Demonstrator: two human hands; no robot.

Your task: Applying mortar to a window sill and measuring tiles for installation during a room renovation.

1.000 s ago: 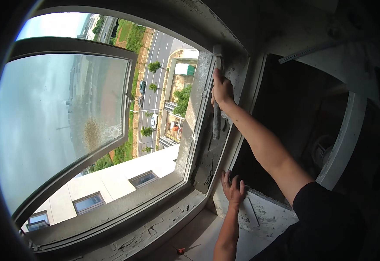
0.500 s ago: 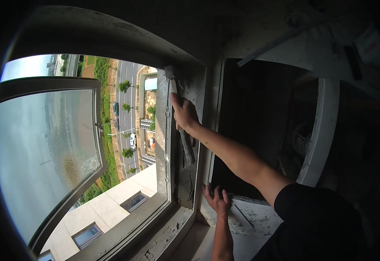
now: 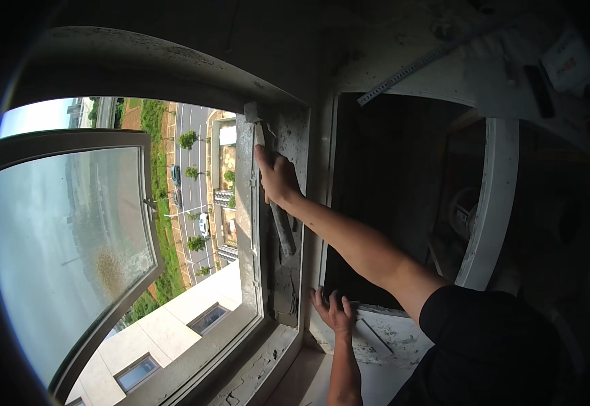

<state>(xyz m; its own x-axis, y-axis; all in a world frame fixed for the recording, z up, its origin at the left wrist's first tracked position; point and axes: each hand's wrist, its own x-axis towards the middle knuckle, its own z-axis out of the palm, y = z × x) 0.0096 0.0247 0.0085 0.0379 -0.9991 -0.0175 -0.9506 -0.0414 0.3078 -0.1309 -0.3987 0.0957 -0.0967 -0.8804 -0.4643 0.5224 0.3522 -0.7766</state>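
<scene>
The right grip [image 3: 280, 177] holds a grey tool [image 3: 283, 237] beside the window [image 3: 147, 203]

A flat white ledge [image 3: 408, 331] borders the lower edge of a dark opening, its top scabbed with grey, flaking patches. A thin, straight, narrow strip [image 3: 376, 337] lies slantwise on it, and the left hand [image 3: 336, 315] reaches over its upper left corner, fingers spread. Above the opening, a pale, dusty surface [image 3: 447, 84] carries a long silver graduated ruler [image 3: 403, 76], one end near the opening's corner, plus a narrow black rectangular object [image 3: 537, 91] and a white boxy package [image 3: 568, 62], both dim. The grey, cracked mortar sill [image 3: 244, 376] bears a small dark crumb [image 3: 274, 354].
</scene>
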